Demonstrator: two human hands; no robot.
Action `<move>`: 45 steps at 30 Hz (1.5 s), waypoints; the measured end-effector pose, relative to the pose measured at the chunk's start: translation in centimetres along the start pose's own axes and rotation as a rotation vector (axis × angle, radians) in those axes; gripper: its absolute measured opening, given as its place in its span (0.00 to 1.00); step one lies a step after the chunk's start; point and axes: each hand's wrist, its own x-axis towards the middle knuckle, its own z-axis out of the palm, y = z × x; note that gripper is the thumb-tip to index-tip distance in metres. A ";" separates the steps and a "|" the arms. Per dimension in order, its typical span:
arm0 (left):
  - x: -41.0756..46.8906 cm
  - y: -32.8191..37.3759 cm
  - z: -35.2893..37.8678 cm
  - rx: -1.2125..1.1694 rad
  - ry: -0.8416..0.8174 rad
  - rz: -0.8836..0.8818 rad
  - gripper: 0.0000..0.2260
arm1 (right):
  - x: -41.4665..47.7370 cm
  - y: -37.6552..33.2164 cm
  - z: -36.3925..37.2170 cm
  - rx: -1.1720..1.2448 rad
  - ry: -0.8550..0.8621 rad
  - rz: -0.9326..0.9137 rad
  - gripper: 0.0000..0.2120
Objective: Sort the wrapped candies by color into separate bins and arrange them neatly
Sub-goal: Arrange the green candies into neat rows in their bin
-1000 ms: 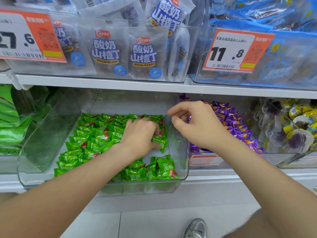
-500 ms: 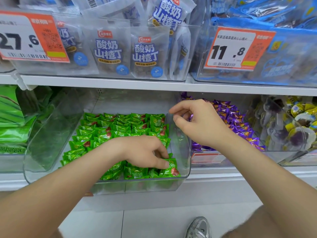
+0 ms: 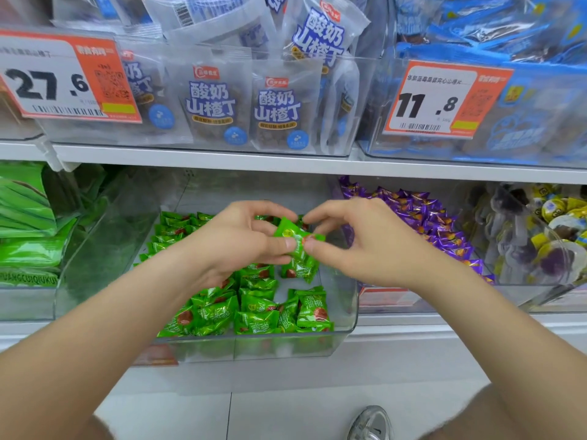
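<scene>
Where a white store shelf [image 3: 222, 163] crosses the view, long green packets [image 3: 25, 223] fill the far left of the lower level, and above them hangs an orange and white price tag reading 27.6 [image 3: 63, 77]. Just right of the tag, white pouches [image 3: 209, 103] with blue lettering stand on the upper level. Below them, in the middle, sits a clear plastic bin [image 3: 254, 347] holding green wrapped candies [image 3: 254, 309]: neat rows at the back left, a looser heap along the front. A person's two bare forearms reach up from the bottom corners and meet over this bin. The left hand [image 3: 238, 239] has curled fingers, its thumb and fingertips pinching the left end of a single green candy [image 3: 293, 238]. The right hand [image 3: 374, 246] pinches the same candy's right end between thumb and forefinger, its other fingers bent. The candy is held tilted in the air above the bin's right half, over the candies beneath. Right of the hands, purple wrapped candies [image 3: 428, 223] lie heaped past the bin's right wall, under a price tag reading 11.8 [image 3: 441, 100] and blue packets [image 3: 508, 33]. Farthest right are yellow and purple sweets [image 3: 556, 223]. A grey shoe [image 3: 371, 423] shows at the bottom edge.
</scene>
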 end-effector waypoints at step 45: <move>2.4 -3.1 2.9 1.173 -0.293 0.144 0.23 | 0.0 2.9 1.1 -0.051 -0.067 0.147 0.15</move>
